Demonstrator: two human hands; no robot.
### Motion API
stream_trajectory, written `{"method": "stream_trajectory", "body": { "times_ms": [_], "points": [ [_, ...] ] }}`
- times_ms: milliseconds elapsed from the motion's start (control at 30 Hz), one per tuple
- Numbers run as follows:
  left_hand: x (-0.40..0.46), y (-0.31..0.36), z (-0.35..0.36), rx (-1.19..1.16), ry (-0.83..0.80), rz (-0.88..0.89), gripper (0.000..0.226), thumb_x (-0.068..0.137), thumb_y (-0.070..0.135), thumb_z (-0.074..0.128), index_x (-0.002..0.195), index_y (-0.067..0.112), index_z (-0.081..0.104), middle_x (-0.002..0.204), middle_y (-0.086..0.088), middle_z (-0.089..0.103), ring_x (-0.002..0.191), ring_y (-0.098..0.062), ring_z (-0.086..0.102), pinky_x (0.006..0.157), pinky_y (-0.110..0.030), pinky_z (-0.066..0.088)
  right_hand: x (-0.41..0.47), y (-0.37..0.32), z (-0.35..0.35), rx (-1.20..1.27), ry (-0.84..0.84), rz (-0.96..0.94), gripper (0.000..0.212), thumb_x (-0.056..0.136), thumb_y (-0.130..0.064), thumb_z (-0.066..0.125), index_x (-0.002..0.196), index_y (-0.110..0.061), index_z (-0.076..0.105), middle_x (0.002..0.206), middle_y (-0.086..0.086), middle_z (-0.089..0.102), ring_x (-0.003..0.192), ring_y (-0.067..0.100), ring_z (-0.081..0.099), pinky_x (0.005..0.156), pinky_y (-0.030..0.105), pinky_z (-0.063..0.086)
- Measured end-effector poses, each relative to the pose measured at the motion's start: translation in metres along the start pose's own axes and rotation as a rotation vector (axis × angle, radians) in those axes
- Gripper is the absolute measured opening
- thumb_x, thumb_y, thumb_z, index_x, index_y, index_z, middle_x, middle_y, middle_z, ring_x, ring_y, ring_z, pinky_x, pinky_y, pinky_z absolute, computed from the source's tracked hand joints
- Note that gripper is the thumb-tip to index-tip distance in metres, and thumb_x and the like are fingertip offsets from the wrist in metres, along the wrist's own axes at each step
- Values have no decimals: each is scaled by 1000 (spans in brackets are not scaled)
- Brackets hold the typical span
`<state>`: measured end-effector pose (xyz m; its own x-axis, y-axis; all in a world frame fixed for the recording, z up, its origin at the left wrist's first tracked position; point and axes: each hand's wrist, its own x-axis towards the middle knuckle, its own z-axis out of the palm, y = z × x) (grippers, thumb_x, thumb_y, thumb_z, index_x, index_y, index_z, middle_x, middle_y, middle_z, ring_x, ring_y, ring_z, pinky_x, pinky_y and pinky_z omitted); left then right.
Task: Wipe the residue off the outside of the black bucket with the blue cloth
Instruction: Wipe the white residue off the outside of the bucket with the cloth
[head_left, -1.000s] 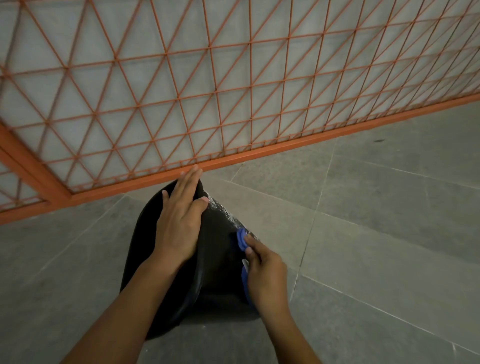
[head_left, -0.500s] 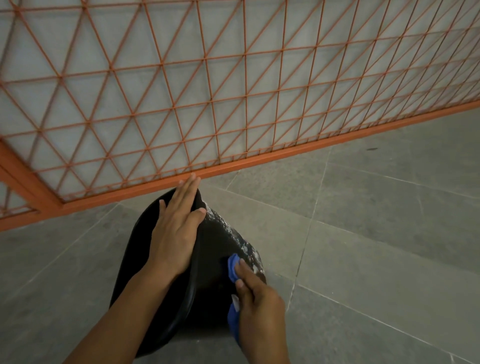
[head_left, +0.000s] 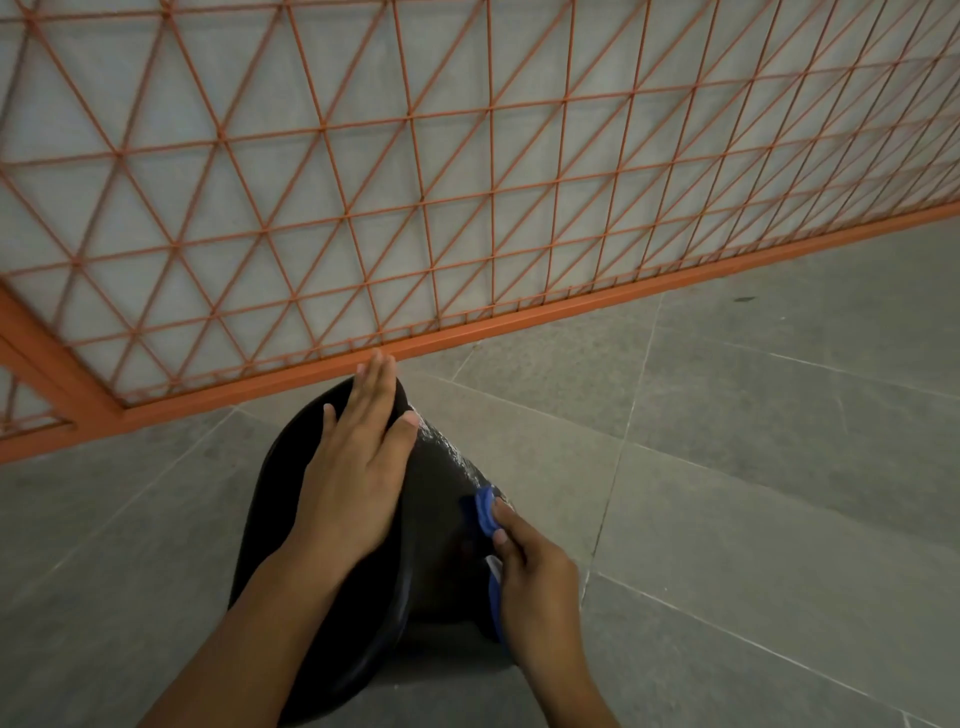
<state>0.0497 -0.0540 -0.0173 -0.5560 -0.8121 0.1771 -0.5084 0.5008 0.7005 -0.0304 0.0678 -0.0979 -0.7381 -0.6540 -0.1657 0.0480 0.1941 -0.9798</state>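
The black bucket (head_left: 441, 525) lies tilted on the grey floor, its rim toward me. White residue streaks its outer wall along the upper right edge. My left hand (head_left: 358, 467) rests flat on the rim with fingers straight, steadying it. My right hand (head_left: 535, 577) grips the blue cloth (head_left: 485, 512) and presses it against the bucket's right side, just below the residue. Most of the cloth is hidden under my fingers and palm.
An orange metal lattice fence (head_left: 415, 208) with a thick bottom rail (head_left: 519, 319) runs just beyond the bucket. Grey floor tiles (head_left: 753, 467) stretch to the right and front.
My right hand has slid the cloth back up along the bucket's side after dipping lower. My left hand stays flat on the rim. The view has shifted slightly.
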Motion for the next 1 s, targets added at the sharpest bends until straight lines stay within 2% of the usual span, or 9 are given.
{"method": "stream_trajectory", "body": {
  "times_ms": [67,133,267,367,500,633,767,900,1000],
  "points": [
    [-4,10,2,75,14,25,52,100,41,26,148,27,13,153,20,5,137,12,-4,116,-21,-8,12,7,-4,-20,46,63,29,93,-4,46,115,-14,61,101,-9,61,87,0,58,80,1,41],
    [-9,20,5,105,74,67,49,99,33,37,146,21,27,149,20,15,135,11,1,115,-19,-6,11,11,-7,32,90,130,28,93,-4,45,116,-8,60,101,-4,59,78,-2,54,69,-8,36],
    [-12,22,3,-30,187,95,42,94,20,54,135,15,49,137,23,31,133,10,13,119,-28,5,-12,10,-6,40,75,41,31,90,0,48,117,-11,59,111,-7,57,95,-2,52,78,-9,28],
    [-9,10,-2,-105,87,70,48,95,30,51,141,27,36,131,44,15,131,21,0,121,-35,3,-10,3,0,48,19,-2,32,89,2,48,114,-14,61,113,-13,56,88,-15,52,73,-11,32],
    [-13,-2,-2,-125,-76,95,81,73,57,34,146,39,3,145,39,-6,135,20,-12,116,-21,-11,9,11,-1,-26,68,67,31,94,-5,45,120,-15,58,108,-5,61,85,-6,54,71,-8,34],
    [-15,-3,-1,-85,-63,74,78,71,57,26,143,42,-2,142,41,-10,132,23,-14,115,-19,-11,-5,10,-5,-101,4,41,30,93,-1,44,118,-9,57,113,-6,51,95,2,47,62,-10,34],
    [-17,-5,-3,-103,-5,39,69,81,52,30,144,42,4,135,49,-7,127,30,-11,118,-25,-4,6,11,3,-119,6,21,31,93,-5,45,119,-15,58,114,-5,59,88,-4,50,69,-8,34],
    [-10,0,-1,-22,82,126,67,82,57,26,143,30,31,139,36,19,140,5,16,119,-44,18,23,20,-3,-210,43,80,30,95,-9,43,121,-14,57,122,3,61,107,13,56,95,21,39],
    [1,-1,-4,-18,133,113,55,81,54,29,126,29,46,126,32,33,134,-1,30,114,-50,25,18,22,-4,-180,38,102,30,94,-6,45,121,-12,57,123,3,61,108,11,53,97,17,34]
  ]
}}
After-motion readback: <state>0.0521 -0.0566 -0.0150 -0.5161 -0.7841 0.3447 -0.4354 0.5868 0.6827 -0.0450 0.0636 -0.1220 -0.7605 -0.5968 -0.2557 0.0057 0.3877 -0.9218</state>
